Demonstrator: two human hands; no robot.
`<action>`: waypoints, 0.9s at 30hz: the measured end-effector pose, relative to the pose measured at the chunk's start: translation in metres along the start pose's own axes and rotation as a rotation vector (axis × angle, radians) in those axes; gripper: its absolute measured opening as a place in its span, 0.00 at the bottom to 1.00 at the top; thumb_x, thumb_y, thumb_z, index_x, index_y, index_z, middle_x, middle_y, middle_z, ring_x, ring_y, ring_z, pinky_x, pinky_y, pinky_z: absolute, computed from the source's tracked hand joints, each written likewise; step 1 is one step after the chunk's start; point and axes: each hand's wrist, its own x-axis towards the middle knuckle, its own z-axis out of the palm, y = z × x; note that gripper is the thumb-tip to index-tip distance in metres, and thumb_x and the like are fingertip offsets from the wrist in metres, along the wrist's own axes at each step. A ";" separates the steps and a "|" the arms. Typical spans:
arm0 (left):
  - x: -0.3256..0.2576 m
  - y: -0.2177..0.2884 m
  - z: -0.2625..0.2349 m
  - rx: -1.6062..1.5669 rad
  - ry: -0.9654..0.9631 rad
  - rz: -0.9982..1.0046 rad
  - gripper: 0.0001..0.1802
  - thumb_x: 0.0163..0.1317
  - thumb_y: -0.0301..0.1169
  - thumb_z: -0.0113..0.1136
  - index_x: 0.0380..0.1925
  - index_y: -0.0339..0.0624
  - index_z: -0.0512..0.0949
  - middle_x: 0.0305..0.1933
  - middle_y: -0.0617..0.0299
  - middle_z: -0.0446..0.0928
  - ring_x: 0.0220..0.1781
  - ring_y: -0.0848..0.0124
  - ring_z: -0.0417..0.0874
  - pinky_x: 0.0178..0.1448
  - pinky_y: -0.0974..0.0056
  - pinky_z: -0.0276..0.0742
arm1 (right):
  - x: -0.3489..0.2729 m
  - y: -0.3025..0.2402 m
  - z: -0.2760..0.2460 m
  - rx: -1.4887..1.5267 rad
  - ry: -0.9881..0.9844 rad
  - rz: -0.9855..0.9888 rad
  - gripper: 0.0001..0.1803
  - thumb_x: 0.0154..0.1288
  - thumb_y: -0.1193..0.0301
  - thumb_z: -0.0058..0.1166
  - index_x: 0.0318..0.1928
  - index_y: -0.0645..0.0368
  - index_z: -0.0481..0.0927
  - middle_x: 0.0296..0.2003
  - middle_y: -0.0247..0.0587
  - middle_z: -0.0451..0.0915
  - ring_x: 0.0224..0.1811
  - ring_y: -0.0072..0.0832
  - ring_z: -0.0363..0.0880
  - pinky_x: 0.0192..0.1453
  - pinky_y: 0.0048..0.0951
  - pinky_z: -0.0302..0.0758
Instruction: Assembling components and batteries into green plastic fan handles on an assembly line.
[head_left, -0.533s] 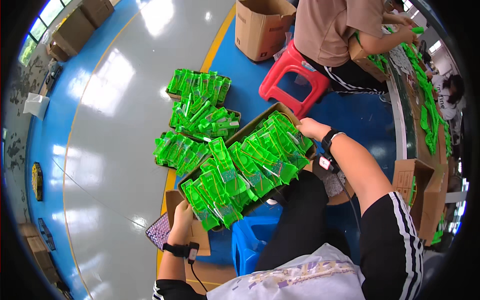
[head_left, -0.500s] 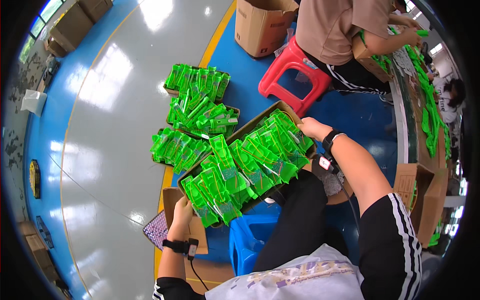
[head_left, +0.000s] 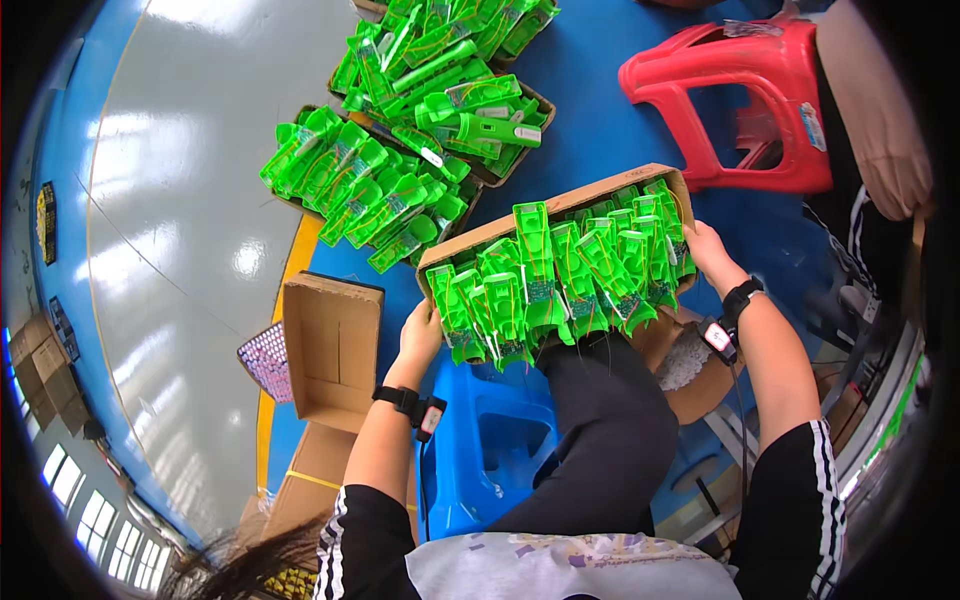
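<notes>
Between my two hands is a shallow cardboard box, tilted, with its far wall raised. Rows of green plastic shells with wires and small circuit boards fill it. My left hand grips the box's left end; its fingertips are partly hidden behind the cardboard. At the right end, my right hand is closed on the edge. The box hangs above my leg and a blue plastic stool. Just beyond it on the floor, more boxes hold green shells and closed green housings.
An empty cardboard box stands left of the blue stool, beside a tray of small pale pieces. A red stool is at the far right, near a seated person's leg. Below my right hand sits an open carton with whitish contents.
My view has turned and dropped closer to the floor boxes. The held box has swung to a more level line and tipped toward me, both hands still on its ends.
</notes>
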 end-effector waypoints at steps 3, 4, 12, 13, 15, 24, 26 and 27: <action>0.031 -0.039 0.037 -0.074 0.026 -0.092 0.13 0.59 0.35 0.44 0.37 0.38 0.71 0.31 0.48 0.75 0.34 0.56 0.77 0.37 0.58 0.70 | 0.049 -0.007 0.029 -0.033 -0.047 -0.022 0.13 0.62 0.68 0.41 0.38 0.66 0.72 0.29 0.46 0.76 0.31 0.33 0.73 0.39 0.32 0.67; 0.038 -0.057 0.053 -0.039 0.060 -0.073 0.13 0.59 0.35 0.43 0.38 0.38 0.71 0.32 0.48 0.75 0.35 0.55 0.77 0.37 0.58 0.70 | 0.068 0.000 0.036 -0.053 -0.078 -0.020 0.13 0.62 0.68 0.41 0.38 0.66 0.72 0.29 0.46 0.76 0.31 0.33 0.73 0.39 0.32 0.67; 0.078 -0.074 0.121 -0.212 0.098 -0.263 0.10 0.62 0.31 0.45 0.35 0.33 0.69 0.28 0.60 0.73 0.26 0.75 0.73 0.30 0.69 0.71 | 0.195 0.020 0.090 -0.039 -0.146 -0.058 0.14 0.64 0.68 0.38 0.40 0.65 0.73 0.29 0.40 0.76 0.32 0.24 0.72 0.38 0.27 0.67; 0.077 -0.069 0.122 -0.267 0.077 -0.283 0.10 0.63 0.31 0.44 0.35 0.34 0.69 0.28 0.61 0.73 0.26 0.75 0.74 0.30 0.70 0.72 | 0.203 0.023 0.095 -0.042 -0.156 -0.064 0.14 0.64 0.68 0.38 0.41 0.65 0.72 0.29 0.39 0.76 0.32 0.24 0.72 0.38 0.27 0.67; 0.079 -0.073 0.123 -0.339 0.093 -0.326 0.10 0.62 0.32 0.44 0.36 0.36 0.70 0.27 0.60 0.74 0.26 0.74 0.74 0.30 0.68 0.71 | 0.213 0.012 0.101 -0.017 -0.213 -0.064 0.14 0.64 0.67 0.38 0.41 0.64 0.72 0.30 0.38 0.76 0.32 0.24 0.72 0.38 0.26 0.68; 0.058 -0.082 0.145 -0.565 0.106 -0.378 0.14 0.63 0.36 0.45 0.39 0.37 0.72 0.26 0.66 0.73 0.25 0.78 0.71 0.29 0.71 0.69 | 0.218 0.015 0.120 -0.065 -0.266 -0.088 0.14 0.63 0.67 0.40 0.42 0.64 0.73 0.30 0.41 0.77 0.32 0.26 0.74 0.38 0.29 0.68; 0.065 -0.078 0.149 -0.568 0.130 -0.299 0.14 0.63 0.36 0.45 0.39 0.37 0.72 0.26 0.66 0.73 0.24 0.79 0.70 0.30 0.71 0.68 | 0.226 0.014 0.122 -0.204 -0.192 -0.195 0.14 0.62 0.66 0.41 0.41 0.64 0.73 0.30 0.44 0.77 0.32 0.29 0.75 0.39 0.30 0.68; 0.070 -0.077 0.151 -0.535 0.108 -0.338 0.14 0.63 0.36 0.44 0.39 0.37 0.72 0.26 0.66 0.72 0.24 0.79 0.69 0.30 0.71 0.68 | 0.238 0.019 0.123 -0.205 -0.180 -0.234 0.14 0.62 0.66 0.42 0.39 0.64 0.74 0.28 0.47 0.77 0.31 0.32 0.75 0.38 0.31 0.68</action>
